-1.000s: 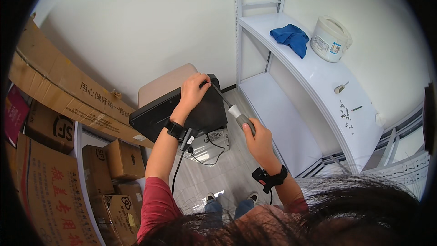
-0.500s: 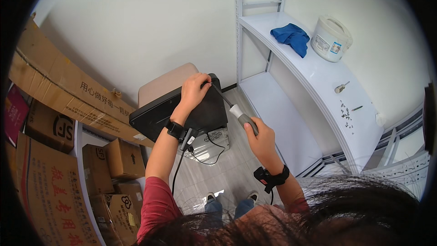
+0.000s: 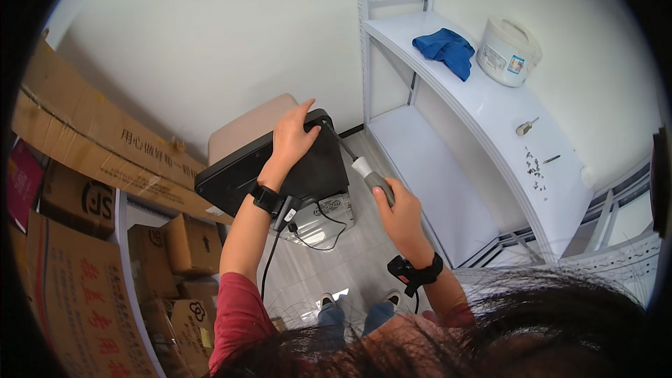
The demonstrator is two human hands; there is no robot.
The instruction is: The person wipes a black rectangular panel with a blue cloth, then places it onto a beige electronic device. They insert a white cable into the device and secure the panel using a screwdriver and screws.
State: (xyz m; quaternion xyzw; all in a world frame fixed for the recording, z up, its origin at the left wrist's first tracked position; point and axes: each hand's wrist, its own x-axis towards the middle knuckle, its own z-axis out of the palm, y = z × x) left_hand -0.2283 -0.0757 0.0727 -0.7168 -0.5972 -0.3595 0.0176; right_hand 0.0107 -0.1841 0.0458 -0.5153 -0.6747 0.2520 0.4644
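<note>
My right hand [image 3: 405, 215] is closed around the grey and white handle of a screwdriver [image 3: 372, 180]. Its dark shaft slants up and left, and the tip meets the far right corner of a black panel [image 3: 259, 168]. This panel is the flat, tilted face of a bulky appliance with a beige body [image 3: 253, 124] behind it. My left hand [image 3: 292, 133] lies over the panel's upper edge beside that corner, fingers stretched and thumb apart, holding nothing. Whether a screw sits under the tip is too small to tell.
Beneath the panel stands a silvery case [image 3: 325, 217] with a black cord [image 3: 329, 248]. Right, a white shelf [image 3: 483, 108] bears a blue cloth [image 3: 446, 51], a white rice cooker [image 3: 507, 52], a small metal-tipped tool [image 3: 526, 126] and scattered screws [image 3: 535, 170]. Cardboard boxes [image 3: 192, 243] fill the left side.
My left fingers have come off the screwdriver's tip area and spread out over the panel's edge. The screwdriver stays at the same corner in my right hand. The view has shifted slightly.
</note>
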